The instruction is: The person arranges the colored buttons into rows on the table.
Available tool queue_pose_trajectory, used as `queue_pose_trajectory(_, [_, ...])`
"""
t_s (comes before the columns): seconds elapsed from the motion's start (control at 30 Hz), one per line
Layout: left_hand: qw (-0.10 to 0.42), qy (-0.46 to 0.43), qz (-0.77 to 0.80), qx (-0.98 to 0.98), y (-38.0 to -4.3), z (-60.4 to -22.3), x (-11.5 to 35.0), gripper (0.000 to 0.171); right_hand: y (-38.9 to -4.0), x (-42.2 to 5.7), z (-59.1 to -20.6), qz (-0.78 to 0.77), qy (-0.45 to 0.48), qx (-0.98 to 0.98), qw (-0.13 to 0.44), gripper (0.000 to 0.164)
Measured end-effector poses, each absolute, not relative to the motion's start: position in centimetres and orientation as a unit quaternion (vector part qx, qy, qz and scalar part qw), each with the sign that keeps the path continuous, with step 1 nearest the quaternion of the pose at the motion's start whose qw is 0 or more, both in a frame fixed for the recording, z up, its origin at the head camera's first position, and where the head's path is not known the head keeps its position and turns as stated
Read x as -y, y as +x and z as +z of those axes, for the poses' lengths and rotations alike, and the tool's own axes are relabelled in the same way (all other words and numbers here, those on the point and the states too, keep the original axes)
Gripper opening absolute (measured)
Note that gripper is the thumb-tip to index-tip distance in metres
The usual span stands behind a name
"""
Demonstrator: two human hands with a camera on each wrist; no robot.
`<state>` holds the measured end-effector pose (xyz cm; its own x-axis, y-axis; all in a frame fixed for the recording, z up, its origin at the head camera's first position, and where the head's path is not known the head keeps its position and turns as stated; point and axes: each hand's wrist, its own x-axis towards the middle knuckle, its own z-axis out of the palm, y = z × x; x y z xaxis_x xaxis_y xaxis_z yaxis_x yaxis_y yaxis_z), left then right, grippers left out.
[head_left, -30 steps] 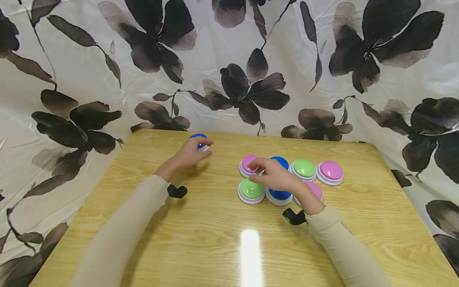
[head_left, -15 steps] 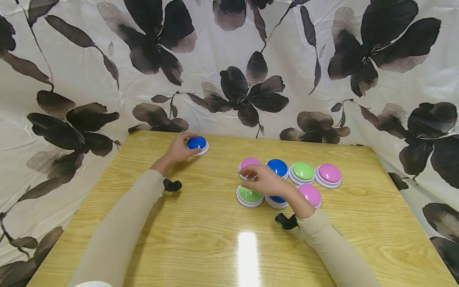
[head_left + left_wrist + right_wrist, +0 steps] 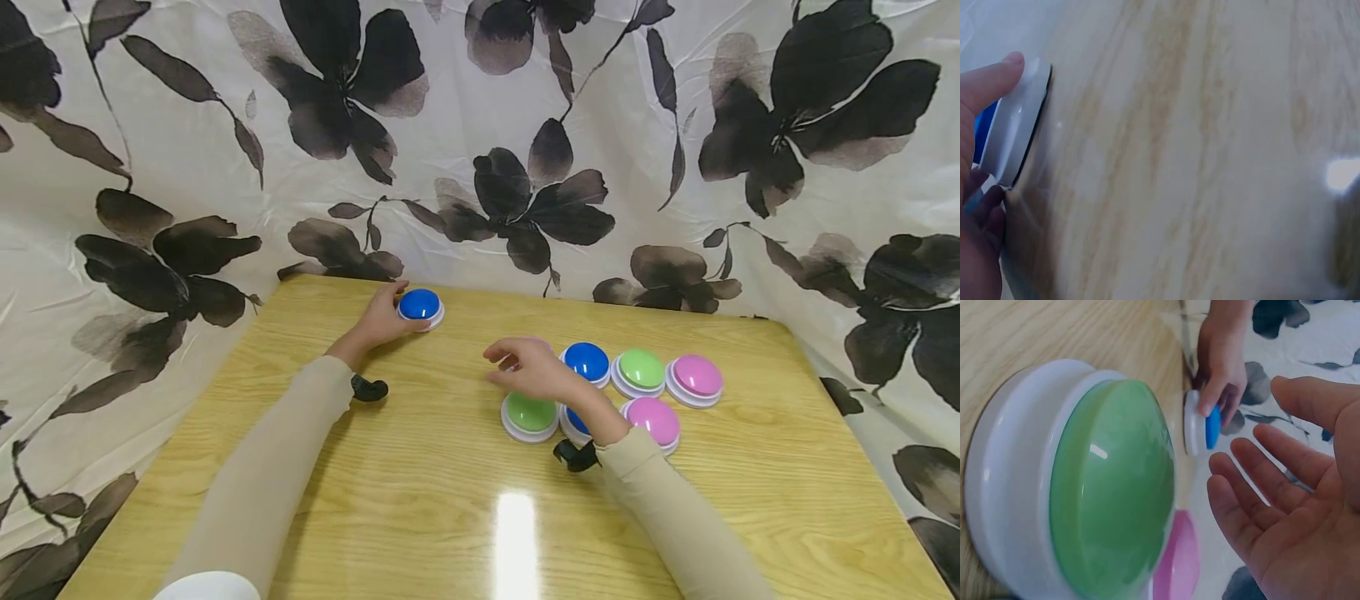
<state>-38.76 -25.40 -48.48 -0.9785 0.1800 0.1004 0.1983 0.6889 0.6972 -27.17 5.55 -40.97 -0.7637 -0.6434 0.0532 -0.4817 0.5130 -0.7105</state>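
At the far left of the table, my left hand (image 3: 378, 323) grips a blue dome push button (image 3: 420, 305) on a white round base. The left wrist view shows my thumb (image 3: 994, 81) on the rim of that base, fingers on its other side. My right hand (image 3: 528, 368) hovers with loosely bent fingers and holds nothing. Beneath it are a green push button (image 3: 531, 412) and a pink one, mostly hidden by the hand. From the right wrist, the green dome (image 3: 1116, 487) looms close, apart from the spread fingers (image 3: 1241, 512).
More push buttons stand in two rows: a blue (image 3: 587, 360), a green (image 3: 641, 367) and a pink one (image 3: 697, 375) behind, another pink (image 3: 654, 420) and a partly covered blue (image 3: 577, 419) in front. A floral cloth (image 3: 442, 125) hangs behind the wooden table (image 3: 420, 500).
My left hand has drawn back leftward from over the blue push button to its left side, uncovering the dome. My right hand has drifted left over the near buttons. The head view shifts slightly.
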Motion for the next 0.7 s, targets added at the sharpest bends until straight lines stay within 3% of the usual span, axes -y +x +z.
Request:
queue_pose_trajectory(0.17, [0.001,-0.09,-0.382,0.92,-38.7,-48.3,25.4,0.103,-28.1,-4.2,-41.4,-0.378,-0.301,-0.865,0.135,0.034])
queue_pose_trajectory(0.43, [0.009,-0.097,-0.387,0.917,-38.7,-48.1,25.4,0.087,-30.0,-1.7,-41.7,-0.384,-0.263,-0.873,0.143,0.034])
queue_pose_trajectory(0.7, [0.009,-0.096,-0.392,0.915,-37.9,-48.8,25.5,0.088,-30.5,-0.2,-42.7,-0.409,-0.247,-0.866,0.147,0.033])
